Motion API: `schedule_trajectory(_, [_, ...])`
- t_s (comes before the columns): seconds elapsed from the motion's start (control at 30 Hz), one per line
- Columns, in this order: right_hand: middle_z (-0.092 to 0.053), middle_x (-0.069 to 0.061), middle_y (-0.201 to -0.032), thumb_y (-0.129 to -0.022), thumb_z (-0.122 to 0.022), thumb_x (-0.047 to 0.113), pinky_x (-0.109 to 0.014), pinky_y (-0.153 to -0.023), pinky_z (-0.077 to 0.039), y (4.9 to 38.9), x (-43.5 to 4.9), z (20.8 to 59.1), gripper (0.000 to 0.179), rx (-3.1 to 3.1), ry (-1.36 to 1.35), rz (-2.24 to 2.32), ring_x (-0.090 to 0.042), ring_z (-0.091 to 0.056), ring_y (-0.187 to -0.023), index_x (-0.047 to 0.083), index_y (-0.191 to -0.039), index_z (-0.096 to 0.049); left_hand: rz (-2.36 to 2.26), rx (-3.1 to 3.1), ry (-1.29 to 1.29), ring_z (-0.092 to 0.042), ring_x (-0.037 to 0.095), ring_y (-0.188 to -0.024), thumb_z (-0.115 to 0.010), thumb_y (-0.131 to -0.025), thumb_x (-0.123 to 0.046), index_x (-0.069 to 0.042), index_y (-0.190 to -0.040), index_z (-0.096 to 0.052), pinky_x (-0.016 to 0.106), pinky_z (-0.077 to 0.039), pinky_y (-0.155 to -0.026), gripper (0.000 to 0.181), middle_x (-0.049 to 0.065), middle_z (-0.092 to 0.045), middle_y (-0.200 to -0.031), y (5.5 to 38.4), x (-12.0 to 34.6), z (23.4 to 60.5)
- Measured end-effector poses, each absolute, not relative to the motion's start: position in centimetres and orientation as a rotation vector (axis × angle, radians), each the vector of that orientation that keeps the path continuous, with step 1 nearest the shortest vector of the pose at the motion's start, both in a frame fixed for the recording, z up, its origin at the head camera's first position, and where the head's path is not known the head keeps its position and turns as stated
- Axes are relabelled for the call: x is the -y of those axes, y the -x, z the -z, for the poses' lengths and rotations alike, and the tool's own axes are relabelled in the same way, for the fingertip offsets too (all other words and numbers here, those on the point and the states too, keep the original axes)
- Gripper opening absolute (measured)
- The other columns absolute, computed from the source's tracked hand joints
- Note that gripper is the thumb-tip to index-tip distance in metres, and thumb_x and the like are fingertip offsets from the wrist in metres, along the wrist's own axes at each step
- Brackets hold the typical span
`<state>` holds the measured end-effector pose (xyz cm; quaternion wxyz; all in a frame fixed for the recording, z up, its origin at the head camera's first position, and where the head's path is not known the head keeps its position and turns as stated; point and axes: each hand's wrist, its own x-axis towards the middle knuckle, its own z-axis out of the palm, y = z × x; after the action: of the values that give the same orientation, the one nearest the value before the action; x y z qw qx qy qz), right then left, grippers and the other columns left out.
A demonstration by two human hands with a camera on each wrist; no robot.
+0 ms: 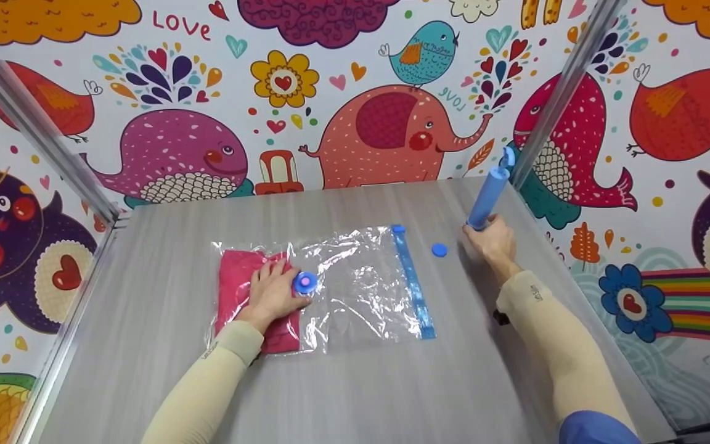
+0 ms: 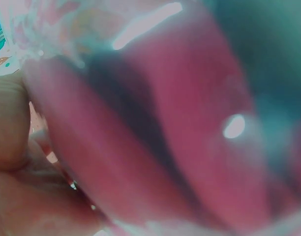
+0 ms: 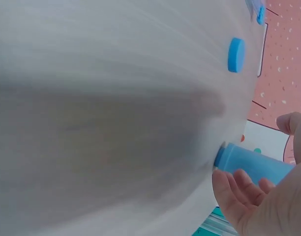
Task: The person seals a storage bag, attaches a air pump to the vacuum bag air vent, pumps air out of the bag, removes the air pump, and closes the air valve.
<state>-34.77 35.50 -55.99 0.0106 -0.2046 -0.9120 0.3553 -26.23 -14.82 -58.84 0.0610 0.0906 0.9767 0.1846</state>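
Observation:
On the table lies a clear plastic vacuum storage bag (image 1: 361, 277) with a folded pinkish-red cloth (image 1: 235, 277) in its left part. A round blue valve (image 1: 306, 283) with a pink centre sits on the bag. My left hand (image 1: 273, 288) rests on the bag over the cloth, its fingers extended and its thumb beside the valve. A blue hand pump (image 1: 488, 197) stands at the right, its base on the table in the right wrist view. Beside the lower pump is my right hand (image 1: 495, 239), fingers loosely bent and thumb apart; whether it touches is unclear.
A loose blue cap (image 1: 439, 250) lies between the bag and the pump. A blue zip strip (image 1: 413, 283) with a slider (image 1: 398, 229) runs along the bag's right edge. Cartoon-printed panels (image 1: 306, 123) in metal frames border the table at the back and sides.

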Motion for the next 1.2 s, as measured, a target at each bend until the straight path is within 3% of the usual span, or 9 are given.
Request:
schedule_trajectory(0.13, [-0.061,-0.028,-0.156,-0.102,-0.071,0.054,-0.062,-0.123,-0.054,34.9,-36.0,55.0,0.091,2.802,0.653,-1.130,-0.043,-0.064,-0.138,0.004,-0.169,-0.034,-0.556,-2.959,-0.275,-0.032,0.057,-0.166,-0.090,-0.090,-0.043,-0.008,-0.159,-0.062,0.076,-0.027,-0.135,0.082,0.028,-0.044,-0.175,26.3,14.9,59.0])
schedule_trajectory(0.47, [-0.037,-0.027,-0.179,-0.104,-0.070,0.061,-0.066,-0.136,-0.039,35.9,-36.8,51.4,0.102,2.709,0.644,-1.222,-0.046,-0.044,-0.162,0.006,-0.175,-0.021,-0.569,-2.962,-0.280,-0.031,0.058,-0.166,-0.090,-0.090,-0.043,-0.007,-0.159,-0.061,0.076,-0.025,-0.135,0.083,0.029,-0.043,-0.176,26.3,14.9,58.8])
schedule_trajectory(1.2, [-0.033,-0.022,-0.184,-0.101,-0.072,0.065,-0.062,-0.138,-0.037,38.9,-36.6,48.9,0.108,2.606,0.728,-1.273,-0.042,-0.042,-0.167,0.010,-0.177,-0.017,-0.560,-2.956,-0.274,-0.031,0.055,-0.167,-0.089,-0.091,-0.045,-0.009,-0.160,-0.061,0.074,-0.025,-0.137,0.082,0.027,-0.045,-0.175,26.2,14.8,58.7])
